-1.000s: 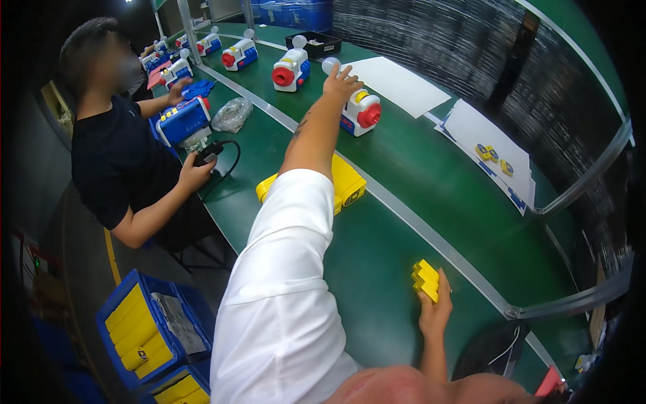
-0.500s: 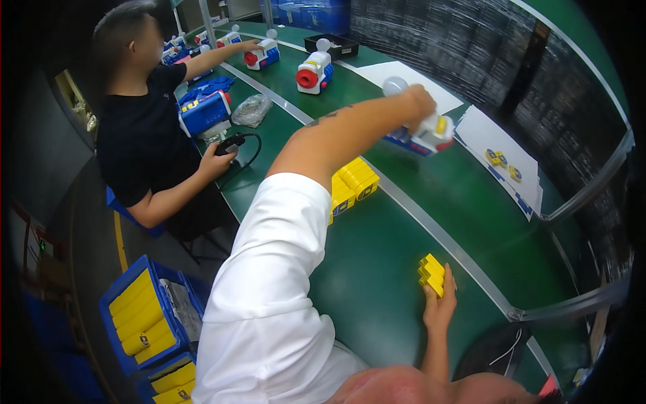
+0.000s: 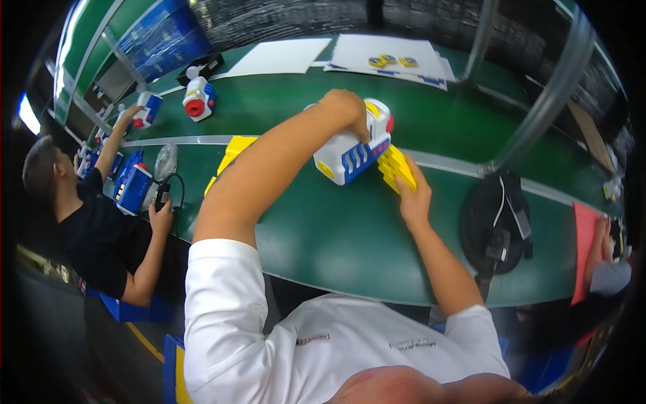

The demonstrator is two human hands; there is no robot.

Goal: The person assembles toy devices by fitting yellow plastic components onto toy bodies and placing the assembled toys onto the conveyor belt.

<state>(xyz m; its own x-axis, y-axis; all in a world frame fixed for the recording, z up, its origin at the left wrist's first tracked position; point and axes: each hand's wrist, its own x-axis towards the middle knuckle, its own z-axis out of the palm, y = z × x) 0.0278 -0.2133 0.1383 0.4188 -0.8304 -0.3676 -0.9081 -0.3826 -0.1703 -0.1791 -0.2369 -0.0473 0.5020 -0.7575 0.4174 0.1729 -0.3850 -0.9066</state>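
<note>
While the head camera looks down, the person's left hand (image 3: 346, 108) is curled tight over the top of a white plastic toy with blue slats and a red round end (image 3: 353, 149). The toy sits tilted on the green table (image 3: 336, 236), close to the middle of the picture, just below a silver strip that runs across the table. The right hand (image 3: 412, 195) is closed around a yellow ridged plastic piece (image 3: 395, 166), with the fingers wrapped round its lower end. That yellow piece touches the right side of the white toy. Both arms come up from the bottom, and the left one has a white sleeve (image 3: 222, 316).

To the left of the left arm, a yellow plastic block (image 3: 232, 151) lies on the table, partly hidden by the arm. Farther back stands another white toy with a red round front (image 3: 198, 97). White paper sheets (image 3: 383, 54) lie at the far edge, with small yellow rings on them. A black round bag with straps (image 3: 501, 225) lies on the table to the right.

On the left side sits another person in a black shirt (image 3: 94, 229). One of that person's hands holds a small black thing with a cord (image 3: 163, 195), beside a blue toy (image 3: 133, 188).
</note>
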